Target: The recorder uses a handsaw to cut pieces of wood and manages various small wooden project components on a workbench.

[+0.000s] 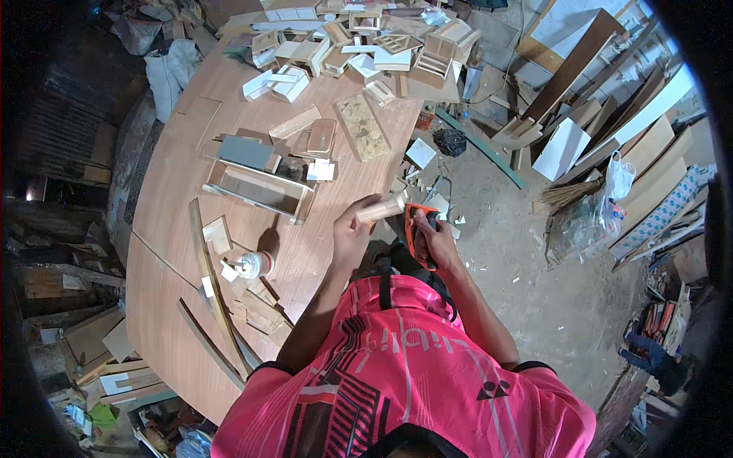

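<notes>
A short wooden piece (pixel 382 208), pale and roughly block-shaped, was held near the right-hand edge of the counter (pixel 164 191), its outline blurred. It was gripped by the left hand (pixel 353 230), whose fingers were curled around its near end. An orange-and-black tool (pixel 411 221) was grasped by the right hand (pixel 437 243), the fingers being wrapped around its looped handle; the rest of it could not be made out. The far end of the wood was brought close to the tool, though whether they touched could not be told.

The counter was surfaced in smooth, pinkish-brown wood grain. On it a long, shallow box (pixel 256 191) with thin pale walls was set, beside a flat-faced grey block (pixel 246 153). A rectangular board (pixel 362 127) was covered with a mottled, yellowish pattern. Toward the near left, long narrow strips (pixel 207 275) were laid at a slant, next to a squat, round, whitish container (pixel 253 265). At the far end, small box-like frames (pixel 305 55) of raw wood and white panel were heaped. On the right, flat boards (pixel 561 149) were leaned together above the dull grey floor (pixel 527 267), which was littered with pale chips.
</notes>
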`<state>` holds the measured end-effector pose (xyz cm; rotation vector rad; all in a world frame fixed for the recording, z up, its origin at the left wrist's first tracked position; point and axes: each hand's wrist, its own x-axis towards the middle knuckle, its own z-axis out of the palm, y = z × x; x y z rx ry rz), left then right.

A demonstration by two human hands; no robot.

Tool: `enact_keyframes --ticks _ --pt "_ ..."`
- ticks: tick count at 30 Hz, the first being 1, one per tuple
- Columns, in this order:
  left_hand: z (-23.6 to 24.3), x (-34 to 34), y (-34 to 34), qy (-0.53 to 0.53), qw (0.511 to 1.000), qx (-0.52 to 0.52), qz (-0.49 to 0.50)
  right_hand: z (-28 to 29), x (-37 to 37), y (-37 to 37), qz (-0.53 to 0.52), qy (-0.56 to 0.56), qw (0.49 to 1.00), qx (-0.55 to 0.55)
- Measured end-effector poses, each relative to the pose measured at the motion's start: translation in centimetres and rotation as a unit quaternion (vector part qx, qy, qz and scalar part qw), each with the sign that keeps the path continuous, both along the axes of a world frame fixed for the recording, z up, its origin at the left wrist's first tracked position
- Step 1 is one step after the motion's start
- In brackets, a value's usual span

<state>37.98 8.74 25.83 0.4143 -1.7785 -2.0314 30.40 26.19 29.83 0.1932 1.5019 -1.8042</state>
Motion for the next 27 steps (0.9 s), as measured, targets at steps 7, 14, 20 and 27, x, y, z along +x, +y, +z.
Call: enact_keyframes --ticks 7,14,20,27 --pt "2.0 0.6 0.8 0.103 0.892 -0.439 0.024 2.7 -0.9 0.8 0.019 0.013 1.000 -0.013" --pt "1.3 1.0 1.9 0.076 0.859 -0.506 0.030 4.1 -2.0 2.3 0.112 0.156 0.978 0.078" --pt "0.5 0.5 2.4 0.060 0.982 -0.147 0.100 3.7 -3.3 3.0 0.147 0.161 0.968 0.125" --pt "0.7 -0.5 1.3 -0.133 0.968 0.185 -0.102 3.4 -4.8 4.1 0.209 0.178 0.953 0.132"
